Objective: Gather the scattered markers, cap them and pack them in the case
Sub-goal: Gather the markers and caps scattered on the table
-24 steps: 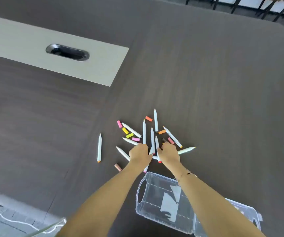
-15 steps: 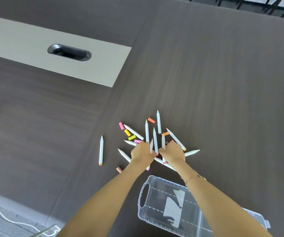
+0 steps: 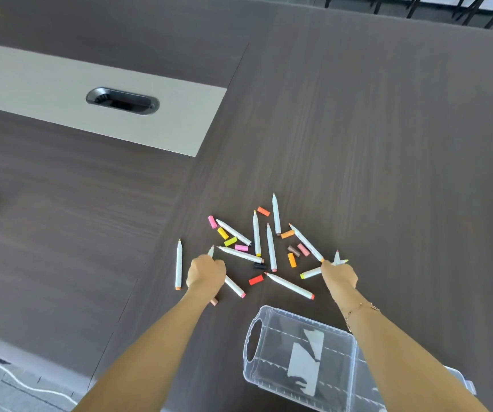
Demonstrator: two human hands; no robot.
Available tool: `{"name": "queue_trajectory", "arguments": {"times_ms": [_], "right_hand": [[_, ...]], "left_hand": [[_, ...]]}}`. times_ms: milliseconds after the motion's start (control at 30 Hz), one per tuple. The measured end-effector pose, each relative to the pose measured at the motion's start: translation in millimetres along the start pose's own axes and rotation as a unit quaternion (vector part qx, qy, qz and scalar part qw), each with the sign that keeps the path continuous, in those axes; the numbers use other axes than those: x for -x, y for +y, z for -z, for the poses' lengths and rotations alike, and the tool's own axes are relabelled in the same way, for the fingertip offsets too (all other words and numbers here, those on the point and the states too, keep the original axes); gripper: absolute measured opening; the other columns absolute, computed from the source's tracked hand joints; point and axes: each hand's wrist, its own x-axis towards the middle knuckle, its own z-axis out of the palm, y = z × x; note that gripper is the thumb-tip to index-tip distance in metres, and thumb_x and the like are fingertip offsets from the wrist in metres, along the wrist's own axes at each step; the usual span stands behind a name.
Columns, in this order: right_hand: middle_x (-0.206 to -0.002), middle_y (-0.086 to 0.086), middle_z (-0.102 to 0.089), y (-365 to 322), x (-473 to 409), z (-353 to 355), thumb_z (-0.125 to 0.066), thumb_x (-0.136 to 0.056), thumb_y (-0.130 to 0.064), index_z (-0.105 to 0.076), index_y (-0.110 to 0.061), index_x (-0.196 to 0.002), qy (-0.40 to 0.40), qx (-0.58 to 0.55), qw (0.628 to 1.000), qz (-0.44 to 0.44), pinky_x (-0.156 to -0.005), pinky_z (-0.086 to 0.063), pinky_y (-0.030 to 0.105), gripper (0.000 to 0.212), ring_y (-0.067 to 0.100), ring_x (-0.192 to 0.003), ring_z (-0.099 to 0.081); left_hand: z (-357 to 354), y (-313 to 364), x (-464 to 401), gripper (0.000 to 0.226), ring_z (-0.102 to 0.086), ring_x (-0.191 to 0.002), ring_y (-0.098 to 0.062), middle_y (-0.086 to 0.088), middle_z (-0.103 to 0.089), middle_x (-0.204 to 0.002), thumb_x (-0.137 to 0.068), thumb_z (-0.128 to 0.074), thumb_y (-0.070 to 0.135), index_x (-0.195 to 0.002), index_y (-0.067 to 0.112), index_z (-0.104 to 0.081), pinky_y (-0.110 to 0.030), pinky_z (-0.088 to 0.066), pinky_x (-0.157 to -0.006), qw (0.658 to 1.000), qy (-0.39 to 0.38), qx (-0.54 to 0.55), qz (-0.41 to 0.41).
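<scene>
Several uncapped white markers point(image 3: 271, 247) lie in a loose pile on the dark table, with several loose coloured caps point(image 3: 230, 241) among them. One marker point(image 3: 178, 264) lies apart at the left. My left hand point(image 3: 206, 273) is curled over a pink-ended marker point(image 3: 235, 288) at the pile's left side. My right hand point(image 3: 339, 278) grips a marker point(image 3: 336, 256) whose tip sticks up, at the pile's right side; a yellow-tipped marker point(image 3: 310, 273) runs into that hand. The clear plastic case point(image 3: 272, 325) lies open near me, between my forearms.
A light panel with a black cable grommet point(image 3: 122, 101) crosses the table at the far left. The table's near-left edge drops to a floor with a white cable point(image 3: 1, 370). Chair legs point(image 3: 477, 7) stand beyond the far edge.
My hands have moved apart from the middle of the pile, the left one leftward and the right one rightward. The markers now lie more spread out.
</scene>
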Motion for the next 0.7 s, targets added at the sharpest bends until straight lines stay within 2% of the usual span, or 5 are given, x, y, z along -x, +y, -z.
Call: {"name": "queue_trajectory", "arguments": {"times_ms": [167, 367, 467, 567, 700], "right_hand": [[-0.077, 0.008, -0.056, 3, -3, -2, -0.052, -0.093, -0.024, -0.058, 0.005, -0.105, 0.003, -0.014, 1.000, 0.016, -0.047, -0.032, 0.025, 0.032, 0.019, -0.061, -0.051], [-0.089, 0.012, -0.062, 4, 9, 5, -0.045, -0.092, -0.025, -0.052, -0.001, -0.108, 0.072, 0.037, 0.983, 0.168, -0.055, -0.044, 0.029, 0.029, 0.024, -0.067, -0.058], [-0.091, 0.007, -0.065, 8, 18, -3, -0.046, -0.092, -0.018, -0.046, -0.008, -0.120, 0.006, 0.166, 0.924, 0.344, -0.062, -0.049, 0.033, 0.029, 0.026, -0.072, -0.061], [-0.082, -0.003, -0.071, 9, 29, -17, -0.064, -0.085, -0.024, -0.059, -0.012, -0.111, 0.012, 0.308, 0.784, 0.539, -0.067, -0.044, 0.026, 0.028, 0.017, -0.073, -0.067], [-0.091, 0.000, -0.069, 11, 39, -33, -0.053, -0.090, -0.047, -0.047, -0.014, -0.115, -0.025, 0.435, 0.752, 0.495, -0.066, -0.051, 0.026, 0.042, 0.018, -0.082, -0.069]], "left_hand": [[-9, -7, -1, 0.021, -0.063, -0.056, -0.024, -0.002, -0.043, -0.054, -0.089, -0.051, 0.023, -0.086, 0.003, -0.054, -0.019, -0.030, -0.037, 0.999, -0.024, -0.035, 0.008], [-20, -1, -5, 0.008, -0.049, -0.048, -0.019, -0.003, -0.042, -0.059, -0.085, -0.049, 0.013, -0.087, 0.005, -0.052, -0.025, -0.046, -0.048, 0.999, -0.032, -0.007, 0.012], [-20, 2, -5, 0.013, -0.053, -0.048, -0.021, -0.006, -0.053, -0.064, -0.087, -0.044, 0.015, -0.090, 0.004, -0.050, -0.022, -0.038, -0.044, 0.999, -0.006, -0.042, 0.022], [-12, -1, -11, 0.016, -0.056, -0.062, -0.023, -0.008, -0.056, -0.076, -0.092, -0.041, 0.017, -0.100, 0.004, -0.045, -0.026, -0.036, -0.047, 0.997, 0.048, -0.056, -0.016], [13, -16, -23, 0.011, -0.055, -0.069, -0.028, -0.010, -0.057, -0.080, -0.094, -0.042, 0.019, -0.095, 0.008, -0.044, -0.029, -0.039, -0.057, 0.988, 0.117, -0.079, -0.060]]}}
